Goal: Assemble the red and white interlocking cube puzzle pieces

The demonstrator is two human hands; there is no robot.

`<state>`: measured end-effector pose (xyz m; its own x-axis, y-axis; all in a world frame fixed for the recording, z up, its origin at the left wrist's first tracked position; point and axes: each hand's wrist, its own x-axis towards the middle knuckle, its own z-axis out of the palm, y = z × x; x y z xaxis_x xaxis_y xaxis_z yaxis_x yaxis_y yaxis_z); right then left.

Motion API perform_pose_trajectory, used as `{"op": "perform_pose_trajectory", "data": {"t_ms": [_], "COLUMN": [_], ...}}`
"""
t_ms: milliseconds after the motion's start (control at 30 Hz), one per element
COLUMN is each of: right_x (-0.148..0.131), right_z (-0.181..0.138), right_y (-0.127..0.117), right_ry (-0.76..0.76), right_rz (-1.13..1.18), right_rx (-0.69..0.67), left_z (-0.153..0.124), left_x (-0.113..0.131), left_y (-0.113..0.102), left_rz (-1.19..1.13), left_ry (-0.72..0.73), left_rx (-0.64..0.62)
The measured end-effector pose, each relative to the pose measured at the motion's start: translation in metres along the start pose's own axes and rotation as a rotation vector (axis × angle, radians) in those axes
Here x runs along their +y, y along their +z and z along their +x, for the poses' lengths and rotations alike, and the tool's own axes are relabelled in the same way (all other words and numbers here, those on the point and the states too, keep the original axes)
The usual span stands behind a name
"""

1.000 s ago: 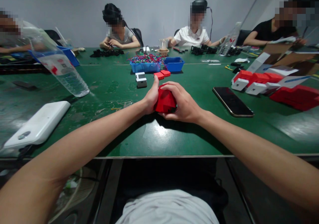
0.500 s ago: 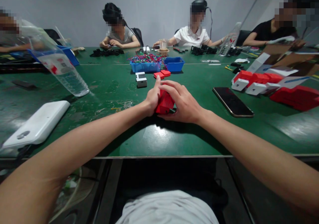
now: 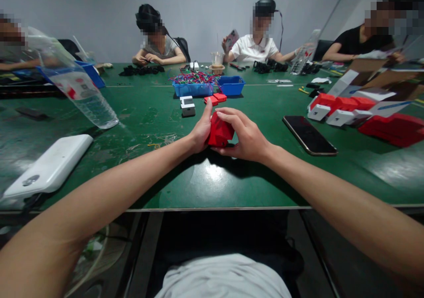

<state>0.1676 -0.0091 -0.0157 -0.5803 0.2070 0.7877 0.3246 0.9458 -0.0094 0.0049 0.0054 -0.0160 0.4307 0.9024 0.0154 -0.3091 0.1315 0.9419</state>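
Between my two hands is a red plastic housing [image 3: 220,132], held just above the green table [image 3: 159,174]. My left hand [image 3: 201,130] presses along its left side, thumb pointing up. From the right, my right hand [image 3: 247,134] curls around it, fingers over the top and thumb under the lower edge. Both hands are closed on this one part. Beyond them lie small red parts [image 3: 215,98] and white-and-grey parts [image 3: 188,106].
A phone [image 3: 309,134] lies to the right, near red-and-white parts [image 3: 341,108] and open cardboard boxes [image 3: 380,81]. On the left are a white power bank [image 3: 49,165] and a tilted water bottle [image 3: 82,95]. Blue bins [image 3: 194,89], one heaped with wires, stand ahead. Co-workers sit opposite.
The red housing has tilted and shifted slightly in my hands, and my right hand's grip has moved a little. Across the table, a co-worker has raised a phone.
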Motion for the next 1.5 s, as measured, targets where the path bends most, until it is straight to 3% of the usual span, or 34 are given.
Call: {"op": "perform_pose_trajectory", "data": {"t_ms": [167,433,933,1167,1367,1500], "right_x": [0.002,0.000,-0.002,0.001,0.007,0.007], "right_z": [0.000,0.003,0.003,0.001,0.000,-0.001], "right_y": [-0.001,-0.005,-0.003,-0.003,-0.008,-0.007], "right_ry": [0.044,0.077,0.108,0.038,0.004,0.009], "right_rz": [-0.001,-0.012,0.054,0.016,0.007,0.014], "right_rx": [-0.003,0.035,0.001,0.028,-0.031,-0.057], "left_z": [-0.006,-0.009,-0.010,-0.011,-0.006,-0.005], "left_x": [0.000,-0.001,-0.001,0.000,-0.005,-0.005], "left_y": [0.007,0.003,0.006,0.007,0.000,-0.002], "left_rz": [-0.013,0.104,0.089,0.130,0.172,0.221], "left_ry": [0.046,0.215,0.209,0.223,0.180,0.204], "left_rx": [-0.010,-0.129,-0.102,-0.071,-0.159,-0.140]}}
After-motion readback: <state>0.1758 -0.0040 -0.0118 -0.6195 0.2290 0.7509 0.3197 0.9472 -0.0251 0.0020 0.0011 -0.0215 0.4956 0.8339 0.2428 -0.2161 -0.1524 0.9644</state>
